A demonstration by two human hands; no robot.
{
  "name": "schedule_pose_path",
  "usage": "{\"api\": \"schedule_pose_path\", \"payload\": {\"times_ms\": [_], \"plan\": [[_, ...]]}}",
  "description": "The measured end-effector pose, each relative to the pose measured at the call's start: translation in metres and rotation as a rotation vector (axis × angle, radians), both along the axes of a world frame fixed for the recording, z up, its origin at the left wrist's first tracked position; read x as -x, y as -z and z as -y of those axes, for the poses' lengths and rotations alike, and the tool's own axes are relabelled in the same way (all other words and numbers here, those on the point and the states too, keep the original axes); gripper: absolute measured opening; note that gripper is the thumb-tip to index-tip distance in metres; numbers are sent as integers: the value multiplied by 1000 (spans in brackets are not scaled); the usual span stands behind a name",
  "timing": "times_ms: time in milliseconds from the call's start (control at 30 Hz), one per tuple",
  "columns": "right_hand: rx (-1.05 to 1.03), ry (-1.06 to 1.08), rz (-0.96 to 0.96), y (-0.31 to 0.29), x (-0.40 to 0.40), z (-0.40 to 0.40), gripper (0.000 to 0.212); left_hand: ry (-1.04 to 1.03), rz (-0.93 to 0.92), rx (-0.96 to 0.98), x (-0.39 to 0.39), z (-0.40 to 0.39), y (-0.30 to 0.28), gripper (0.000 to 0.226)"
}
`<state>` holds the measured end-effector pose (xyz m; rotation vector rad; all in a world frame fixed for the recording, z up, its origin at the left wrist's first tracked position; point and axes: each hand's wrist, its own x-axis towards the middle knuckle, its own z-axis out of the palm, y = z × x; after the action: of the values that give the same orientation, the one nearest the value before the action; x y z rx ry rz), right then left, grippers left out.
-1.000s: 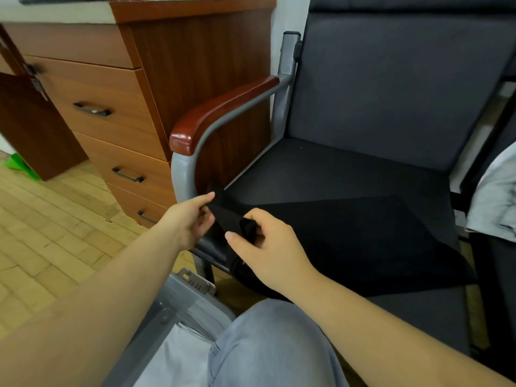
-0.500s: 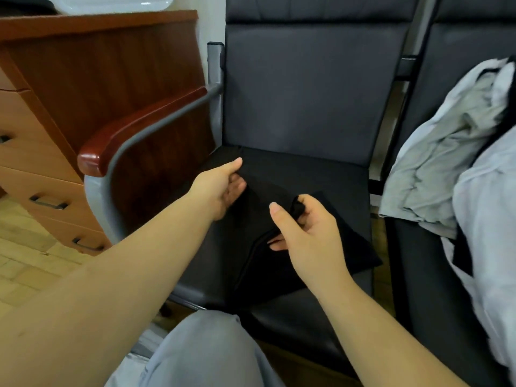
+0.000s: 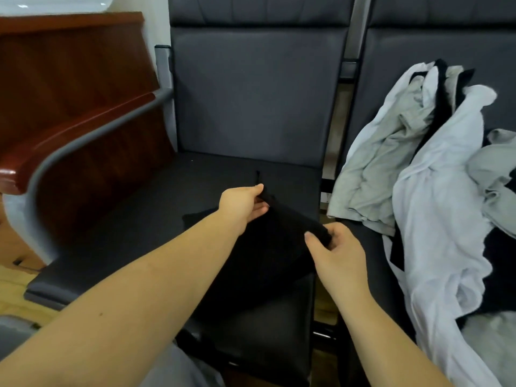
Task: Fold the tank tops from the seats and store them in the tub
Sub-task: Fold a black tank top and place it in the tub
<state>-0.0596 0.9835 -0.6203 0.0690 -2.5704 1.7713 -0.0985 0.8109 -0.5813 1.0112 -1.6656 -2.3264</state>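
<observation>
A black tank top [image 3: 268,252] lies partly folded on the dark grey seat [image 3: 134,219] in front of me. My left hand [image 3: 243,205] pinches its far edge, thumb on top. My right hand [image 3: 335,247] grips the same raised edge nearer the seat's right side, so the cloth stretches between both hands a little above the cushion. A heap of white, grey and black tank tops [image 3: 435,177] is piled on the neighbouring seat to the right. The tub is mostly out of view.
The seat has a red-brown wooden armrest [image 3: 69,141] on a grey metal frame at the left. A wooden cabinet [image 3: 69,68] stands behind it. My knee in light jeans [image 3: 178,370] is at the bottom edge. Wooden floor [image 3: 16,291] shows at lower left.
Both hands have carried the held edge of the black tank top from the seat's left front toward its right side, folding it over. The view has swung right, bringing the clothes heap into sight.
</observation>
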Motion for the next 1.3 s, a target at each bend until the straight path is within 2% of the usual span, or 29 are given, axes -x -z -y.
{"api": "schedule_pose_path", "payload": {"times_ms": [133,333,467,567,667,767,833,933,1033,1100,1200,1300], "plan": [[-183,-7,42,14,10,-11,8,31,97,37,8,-17,18,33],[-294,-66,57,24,19,-9,12,76,183,66,10,-28,30,34],[-415,-113,-3,23,30,-3,26,140,106,161,5,-20,29,34],[-515,-187,-49,15,39,6,33,179,26,350,-11,-4,27,32],[-587,-278,-39,9,47,17,41,194,4,669,-38,16,35,32],[-641,-335,33,8,56,28,54,193,140,1003,-68,36,47,37],[-609,-330,122,7,62,34,60,162,292,1107,-80,52,48,45],[-543,-317,251,3,66,41,67,104,488,993,-87,77,46,59],[-542,-277,364,5,69,44,71,161,597,877,-91,89,51,67],[-484,-254,445,6,70,43,71,238,665,914,-90,91,52,64],[-427,-265,541,3,70,38,58,320,694,966,-90,87,49,44],[-348,-265,571,-2,62,32,68,386,668,1022,-93,81,49,43]]}}
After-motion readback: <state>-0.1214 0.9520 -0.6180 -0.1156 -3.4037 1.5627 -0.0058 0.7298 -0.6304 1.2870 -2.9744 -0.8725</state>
